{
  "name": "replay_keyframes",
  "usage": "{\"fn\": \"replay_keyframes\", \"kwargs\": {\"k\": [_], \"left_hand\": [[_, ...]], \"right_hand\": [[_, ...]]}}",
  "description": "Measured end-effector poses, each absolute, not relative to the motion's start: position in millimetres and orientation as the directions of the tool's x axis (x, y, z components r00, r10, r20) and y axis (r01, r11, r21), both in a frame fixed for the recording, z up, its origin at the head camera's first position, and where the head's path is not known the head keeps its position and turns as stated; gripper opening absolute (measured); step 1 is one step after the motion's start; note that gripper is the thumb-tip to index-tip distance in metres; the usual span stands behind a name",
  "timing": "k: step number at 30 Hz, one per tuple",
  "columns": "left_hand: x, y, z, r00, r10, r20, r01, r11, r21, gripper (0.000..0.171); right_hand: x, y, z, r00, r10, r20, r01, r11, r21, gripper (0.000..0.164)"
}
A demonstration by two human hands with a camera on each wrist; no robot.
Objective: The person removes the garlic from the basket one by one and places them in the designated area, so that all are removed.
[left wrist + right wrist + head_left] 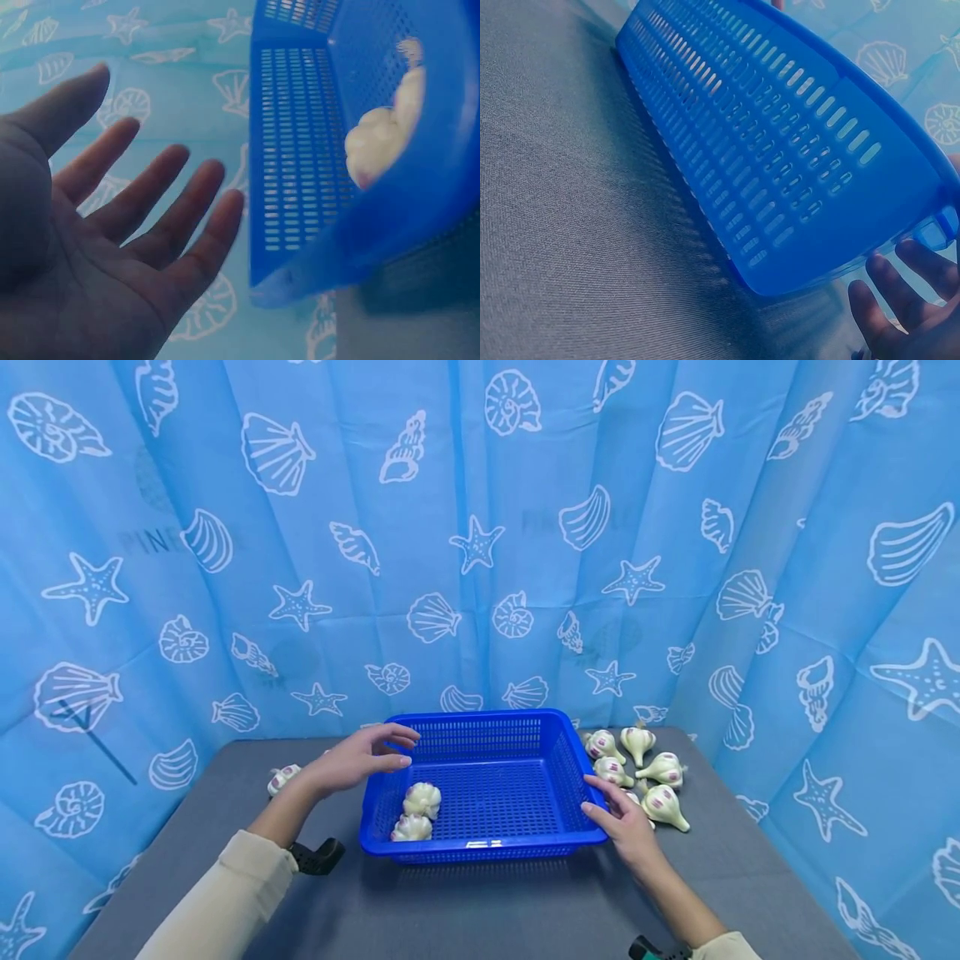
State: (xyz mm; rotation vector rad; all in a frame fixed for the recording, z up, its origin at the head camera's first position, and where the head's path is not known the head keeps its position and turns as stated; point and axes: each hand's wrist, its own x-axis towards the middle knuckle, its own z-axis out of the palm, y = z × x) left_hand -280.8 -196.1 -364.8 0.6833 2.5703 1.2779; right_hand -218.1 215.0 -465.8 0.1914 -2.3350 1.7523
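Observation:
A blue plastic basket with slotted walls stands on the table. Two garlic bulbs, one garlic bulb just behind the other garlic bulb, lie in its near left corner. By the basket's left rim is my left hand, its fingers loosely spread and nothing in the palm, as the left wrist view confirms. My right hand holds the basket's right rim near the front corner, thumb over the edge. In the right wrist view, several fingers lie along the outside of the wall.
Several garlic bulbs sit on the table to the right of the basket, beside and beyond my right hand. Another bulb lies left, partly behind my left arm. A blue shell-print curtain hangs behind the grey table.

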Motion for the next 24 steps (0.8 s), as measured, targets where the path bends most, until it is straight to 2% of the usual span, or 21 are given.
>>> {"fn": "replay_keyframes", "kwargs": {"k": [8, 18, 24], "left_hand": [[-288.9, -181.4, -362.1, -0.853, 0.513, -0.094, 0.251, 0.563, 0.787, 0.054], [-302.0, -164.5, -366.2, -0.814, 0.552, -0.179, 0.214, 0.572, 0.791, 0.054], [-311.5, -155.9, -370.2, -0.799, 0.559, -0.22, 0.198, 0.591, 0.782, 0.042]], "right_hand": [[-218.5, 216.2, -466.6, -0.971, 0.022, 0.237, -0.221, 0.283, -0.933, 0.046], [-218.7, 217.0, -467.0, -0.976, 0.027, 0.218, -0.198, 0.322, -0.926, 0.046], [-219.0, 216.8, -466.9, -0.976, 0.024, 0.216, -0.197, 0.316, -0.928, 0.046]]}}
